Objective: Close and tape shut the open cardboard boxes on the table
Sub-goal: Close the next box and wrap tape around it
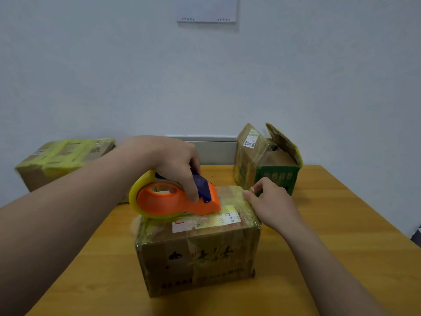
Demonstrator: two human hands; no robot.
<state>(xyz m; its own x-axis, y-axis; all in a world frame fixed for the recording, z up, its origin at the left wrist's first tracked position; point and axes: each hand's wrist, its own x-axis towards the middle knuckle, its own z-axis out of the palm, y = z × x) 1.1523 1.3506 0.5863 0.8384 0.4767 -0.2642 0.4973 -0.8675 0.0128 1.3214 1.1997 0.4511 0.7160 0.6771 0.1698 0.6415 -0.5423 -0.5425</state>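
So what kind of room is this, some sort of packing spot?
Probably a plain office or back room used for packing parcels: a wooden table against a bare white wall, taped cardboard boxes with a shipping label, and a tape dispenser in use.

Bare surface [341, 224] right of and in front of the closed box [198, 252], wide enough for a hand to pass. Top of that box taken up by tape dispenser [175, 199] and both hands. Far right corner blocked by open box [266, 160]; taped box [63, 160] off the left edge
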